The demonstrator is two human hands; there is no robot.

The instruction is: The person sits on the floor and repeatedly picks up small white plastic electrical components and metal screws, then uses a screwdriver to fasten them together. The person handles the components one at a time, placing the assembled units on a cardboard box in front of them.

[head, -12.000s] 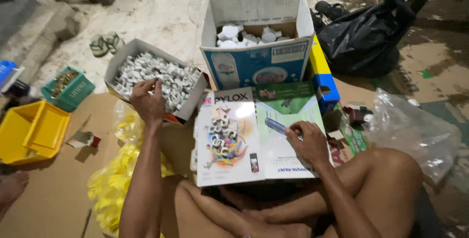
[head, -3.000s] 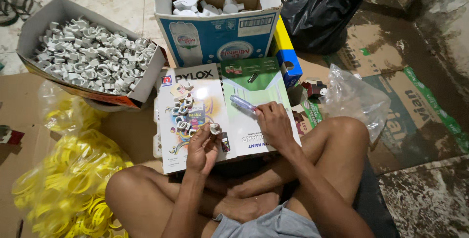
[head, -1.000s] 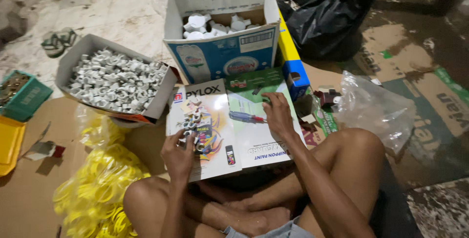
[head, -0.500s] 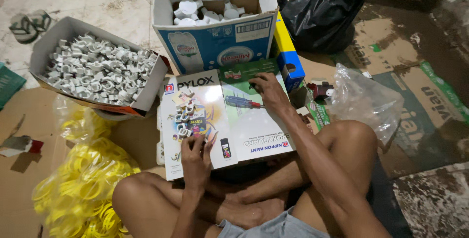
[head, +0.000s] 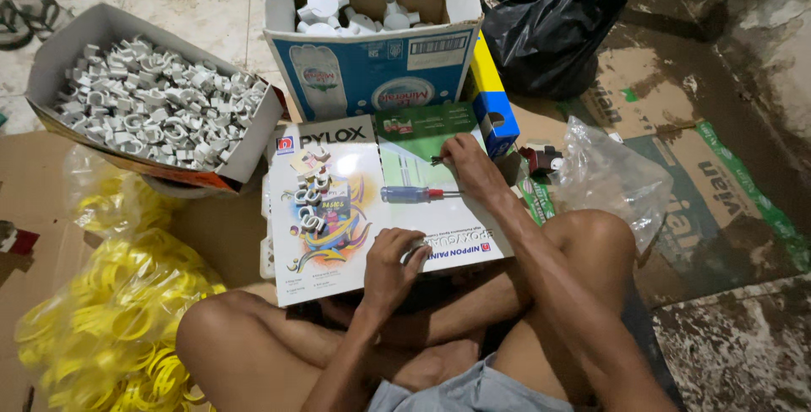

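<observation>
A grimy concrete floor point(head: 743, 353) with flattened cardboard spread over it fills the frame, and a person sits cross-legged at the bottom. At lower left lies a clear bag of yellow plastic rings point(head: 110, 327). At upper left a shallow carton point(head: 51, 65) holds a heap of white plastic clips. In the middle a glossy board point(head: 338, 268) rests over the legs, a small cluster of white clips point(head: 309, 201) on its left half. The left hand point(head: 390, 267), lower centre, has its fingers curled shut on a small white clip point(head: 416, 251). A blue-handled screwdriver point(head: 411, 195) lies on the board just above. The right hand point(head: 465, 163), centre, pinches small dark screws point(head: 437, 159) between its fingertips. Behind stands an open box point(head: 372, 65) of white pieces, and a black bag point(head: 549, 32) sits upper right.
</observation>
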